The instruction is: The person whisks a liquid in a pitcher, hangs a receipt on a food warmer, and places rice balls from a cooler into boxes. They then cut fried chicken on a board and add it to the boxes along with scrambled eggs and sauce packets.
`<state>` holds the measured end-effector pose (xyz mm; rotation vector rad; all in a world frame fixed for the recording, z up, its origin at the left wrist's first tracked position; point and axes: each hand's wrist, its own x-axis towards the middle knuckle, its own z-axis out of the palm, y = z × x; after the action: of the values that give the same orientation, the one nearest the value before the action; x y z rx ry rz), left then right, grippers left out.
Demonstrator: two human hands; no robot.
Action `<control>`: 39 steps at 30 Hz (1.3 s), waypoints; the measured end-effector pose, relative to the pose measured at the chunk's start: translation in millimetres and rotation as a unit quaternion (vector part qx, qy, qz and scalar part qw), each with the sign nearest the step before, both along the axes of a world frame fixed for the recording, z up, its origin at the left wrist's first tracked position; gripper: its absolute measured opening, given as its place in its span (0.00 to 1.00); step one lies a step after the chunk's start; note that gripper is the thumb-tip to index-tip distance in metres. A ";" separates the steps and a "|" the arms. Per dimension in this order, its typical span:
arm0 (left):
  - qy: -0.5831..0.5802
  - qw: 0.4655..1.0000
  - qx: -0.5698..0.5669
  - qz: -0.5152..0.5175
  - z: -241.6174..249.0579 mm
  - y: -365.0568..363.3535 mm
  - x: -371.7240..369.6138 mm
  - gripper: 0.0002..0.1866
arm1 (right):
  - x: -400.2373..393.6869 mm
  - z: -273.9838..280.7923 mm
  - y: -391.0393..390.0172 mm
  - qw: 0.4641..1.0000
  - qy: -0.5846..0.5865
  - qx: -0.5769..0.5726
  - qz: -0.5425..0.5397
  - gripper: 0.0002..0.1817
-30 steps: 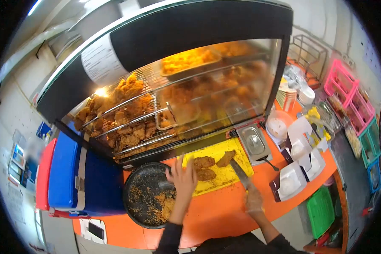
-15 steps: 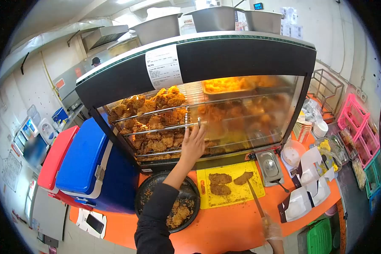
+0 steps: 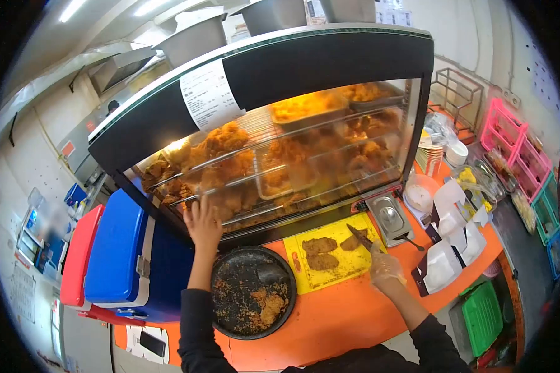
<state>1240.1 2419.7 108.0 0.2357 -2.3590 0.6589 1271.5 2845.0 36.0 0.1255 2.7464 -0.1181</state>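
Observation:
My left hand (image 3: 203,224), bare and with fingers outstretched, rests against the sliding glass door (image 3: 274,177) of the food warmer (image 3: 317,62), near the door's left end. Behind the glass, fried chicken (image 3: 227,140) fills the racks. My right hand (image 3: 387,271) wears a clear plastic glove and is closed round a knife (image 3: 362,239). The blade points away from me, over a brown flat fried cutlet (image 3: 350,243). Two more cutlets (image 3: 321,253) lie side by side on the yellow cutting board (image 3: 311,285).
A black round pan (image 3: 230,314) with crumbs stands left of the board. A blue cooler (image 3: 114,248) and a red cooler (image 3: 79,255) are at the left. To the right sit a lidded metal container (image 3: 389,219) and white boxes (image 3: 442,264). A phone (image 3: 152,343) lies at the front left.
My left hand has moved left, and the glass door has slid left with it. My right hand has moved up toward the board with the knife. The view has shifted.

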 end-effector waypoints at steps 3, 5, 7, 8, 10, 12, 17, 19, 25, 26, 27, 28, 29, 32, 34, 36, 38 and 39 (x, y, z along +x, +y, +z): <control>0.036 0.998 -0.042 0.021 -12.8 -33.3 5.4 0.24 | 6.0 -22.5 21.2 0.992 0.037 0.063 0.105 0.25; 0.026 0.998 -0.033 0.043 -11.2 -41.1 11.9 0.25 | 25.2 55.1 7.2 0.999 -0.051 -0.002 0.010 0.25; 0.035 0.996 -0.034 0.068 -14.6 -54.1 14.7 0.26 | 30.4 54.5 11.9 0.998 -0.063 -0.014 -0.001 0.27; 0.033 0.997 -0.033 0.065 -16.4 -60.5 15.3 0.26 | 31.8 35.2 21.6 0.999 -0.048 -0.006 0.020 0.31; 0.041 0.996 -0.020 0.072 -12.5 -64.8 20.4 0.27 | 23.6 -62.0 66.3 0.986 0.010 0.052 0.157 0.28; 0.010 0.997 0.024 0.079 -4.7 -70.5 26.2 0.28 | 35.4 -69.3 80.6 0.952 0.053 0.106 0.281 0.26; -0.039 0.987 -0.004 0.157 -1.4 -90.8 33.5 0.29 | 56.1 -6.8 65.9 0.988 0.086 -0.103 0.073 0.21; -0.065 0.978 0.002 0.198 4.6 -88.3 38.1 0.28 | 63.2 -31.9 72.6 0.986 0.095 -0.124 0.064 0.19; -0.060 0.975 -0.027 0.211 1.0 -93.6 29.2 0.29 | 82.6 -58.9 62.1 0.974 0.129 -0.186 -0.028 0.16; -0.054 0.983 0.016 0.173 -0.6 -71.3 23.8 0.27 | 83.6 -64.9 62.7 0.964 0.174 -0.203 -0.011 0.15; -0.047 0.988 0.058 0.133 9.0 -15.0 19.9 0.25 | 81.6 -65.5 59.3 0.963 0.172 -0.205 -0.015 0.15; -0.042 0.996 0.072 -0.010 -2.0 14.0 13.4 0.21 | 79.2 -65.8 51.6 0.957 0.136 -0.241 -0.085 0.14; -0.069 0.988 0.100 -0.096 -16.1 46.1 7.3 0.20 | 78.7 -67.7 45.0 0.943 0.098 -0.276 -0.157 0.13; -0.248 0.910 0.211 -0.258 -64.6 146.0 -10.4 0.21 | 75.8 -119.4 38.5 0.923 0.218 -0.288 -0.129 0.14; -0.314 0.845 0.247 -0.355 -101.9 194.9 -29.4 0.18 | 70.8 -120.5 47.3 0.940 0.193 -0.246 -0.135 0.13; -0.332 0.816 0.265 -0.392 -154.3 225.6 -51.2 0.17 | 63.8 -120.1 58.5 0.953 0.171 -0.206 -0.141 0.13; -0.324 0.823 0.275 -0.376 -189.8 244.0 -70.1 0.15 | 59.6 -115.8 72.8 0.969 0.143 -0.162 -0.115 0.13; -0.323 0.822 0.276 -0.380 -191.9 247.2 -75.8 0.15 | 57.8 -113.8 75.0 0.970 0.145 -0.159 -0.118 0.13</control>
<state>1164.2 2666.8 -83.9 -0.7847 -2.9002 -0.4247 1329.2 2920.0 -77.8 0.3708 2.9433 -0.6879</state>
